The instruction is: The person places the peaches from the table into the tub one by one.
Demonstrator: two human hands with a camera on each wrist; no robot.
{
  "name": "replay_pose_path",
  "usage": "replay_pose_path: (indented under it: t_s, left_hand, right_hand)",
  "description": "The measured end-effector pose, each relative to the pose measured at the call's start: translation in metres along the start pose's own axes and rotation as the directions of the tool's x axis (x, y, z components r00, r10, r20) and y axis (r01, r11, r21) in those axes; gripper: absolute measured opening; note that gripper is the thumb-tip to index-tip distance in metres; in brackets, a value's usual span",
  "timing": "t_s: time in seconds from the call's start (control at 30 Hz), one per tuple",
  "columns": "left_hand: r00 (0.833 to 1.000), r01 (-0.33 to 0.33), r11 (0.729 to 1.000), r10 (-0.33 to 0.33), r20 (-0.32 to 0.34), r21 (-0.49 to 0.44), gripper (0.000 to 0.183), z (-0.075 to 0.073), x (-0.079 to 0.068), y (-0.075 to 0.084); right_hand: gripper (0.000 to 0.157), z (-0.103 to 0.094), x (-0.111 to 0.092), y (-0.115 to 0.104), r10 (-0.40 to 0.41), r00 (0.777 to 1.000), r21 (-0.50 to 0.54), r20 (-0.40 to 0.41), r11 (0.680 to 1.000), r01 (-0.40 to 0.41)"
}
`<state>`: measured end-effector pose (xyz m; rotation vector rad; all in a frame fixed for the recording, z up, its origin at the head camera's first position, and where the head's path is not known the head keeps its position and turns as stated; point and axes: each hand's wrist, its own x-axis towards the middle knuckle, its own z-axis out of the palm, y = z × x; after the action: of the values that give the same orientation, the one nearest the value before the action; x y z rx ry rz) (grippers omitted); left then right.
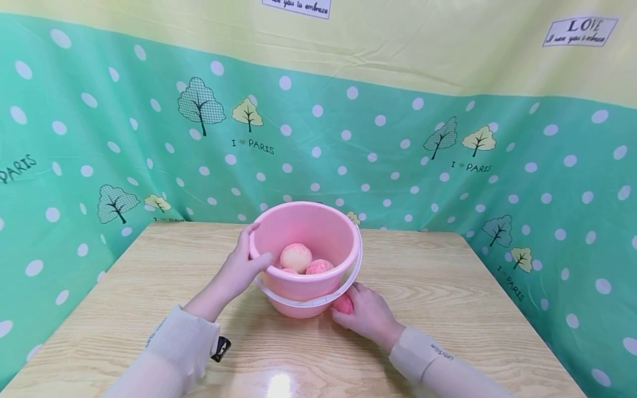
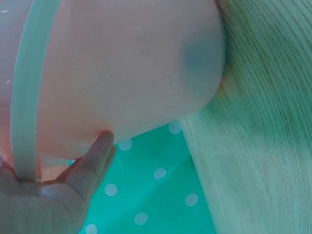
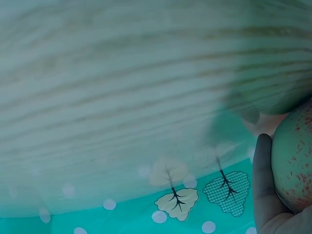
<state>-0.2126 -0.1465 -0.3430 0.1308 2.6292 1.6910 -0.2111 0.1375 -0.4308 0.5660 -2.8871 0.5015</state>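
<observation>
A pink bucket (image 1: pixel 303 287) stands on the table, its white handle (image 1: pixel 318 301) hanging down over the near side. My left hand (image 1: pixel 244 262) grips the rim from the left, with the thumb over the edge and the fingers against the outer wall. In the left wrist view, fingers (image 2: pixel 100 151) touch the bucket's side. Inside lie pale, pink-speckled round peach-like fruits (image 1: pixel 296 257), one partly hidden by the near wall. My right hand (image 1: pixel 370 315) holds another speckled peach-like fruit (image 1: pixel 343 303) low beside the bucket's right side; the right wrist view shows this speckled fruit (image 3: pixel 295 161) partly cropped.
The wood-grain table (image 1: pixel 438 298) extends to both sides of the bucket. A green and yellow printed cloth (image 1: pixel 348 138) hangs behind and around the table. A black clip-like piece (image 1: pixel 221 349) shows by the left sleeve.
</observation>
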Motion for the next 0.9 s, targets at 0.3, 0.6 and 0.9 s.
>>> replay_pose_path:
  t_s: [0.3,0.6,0.9]
  left_hand:
    - [1.0,0.008,1.0,-0.008,0.004,0.019,0.084,-0.001,0.002,0.0]
    - [1.0,0.003,1.0,-0.004,0.01,0.023,0.086,-0.001,0.003,-0.001]
    - [1.0,0.015,1.0,-0.015,0.018,0.019,0.086,-0.002,0.001,0.001]
  right_hand:
    - [0.056,-0.005,-0.001,-0.001,-0.018,1.0,-0.022,0.008,1.0,0.018]
    - [0.054,-0.011,-0.004,-0.001,-0.018,0.999,-0.023,0.036,1.0,0.019]
    - [0.05,-0.015,-0.009,0.0,-0.103,0.995,-0.085,0.02,0.991,0.104]
